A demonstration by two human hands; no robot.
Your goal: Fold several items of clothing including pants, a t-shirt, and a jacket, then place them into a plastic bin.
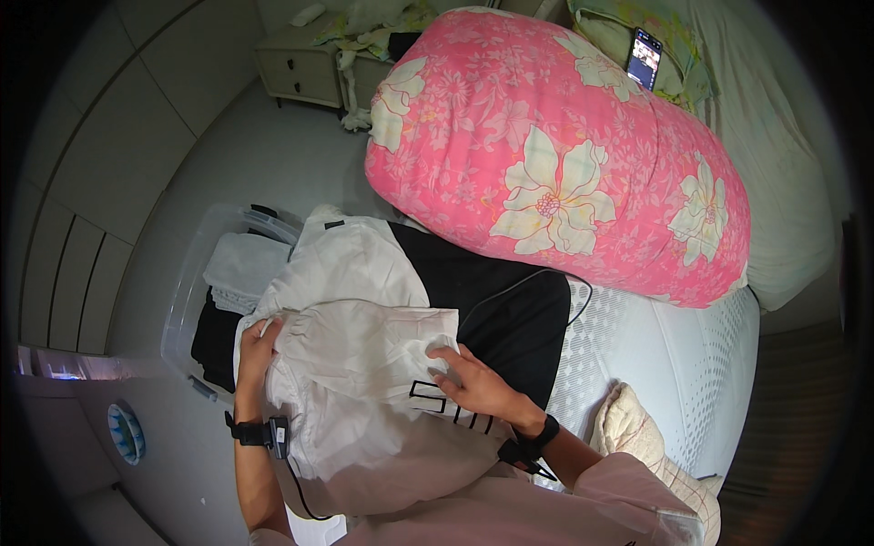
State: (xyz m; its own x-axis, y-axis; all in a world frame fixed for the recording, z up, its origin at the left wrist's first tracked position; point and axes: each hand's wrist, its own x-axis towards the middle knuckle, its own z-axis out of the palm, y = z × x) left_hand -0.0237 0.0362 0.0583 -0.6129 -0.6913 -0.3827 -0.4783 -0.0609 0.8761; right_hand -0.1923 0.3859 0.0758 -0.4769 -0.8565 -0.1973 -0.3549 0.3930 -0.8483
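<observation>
A white garment (364,350) with gathered, crinkled parts lies spread before me, partly over a black cloth (510,314). My left hand (258,348) has its fingers curled round the garment's left edge. My right hand (475,384) rests on the right part of the white fabric, thumb and forefinger apart, close to a black outlined print. Whether the pale cloth beyond, with a small black tag, belongs to the same garment, I cannot tell. Each wrist wears a black strap; a small device sits on the left one.
A large pink flowered bedding bundle (564,146) lies on the bed (701,346). To the left, a clear plastic bin (182,305) holds folded grey towels (246,268) and black cloth. A phone (645,59) leans behind the bundle. A thin cable crosses the black cloth.
</observation>
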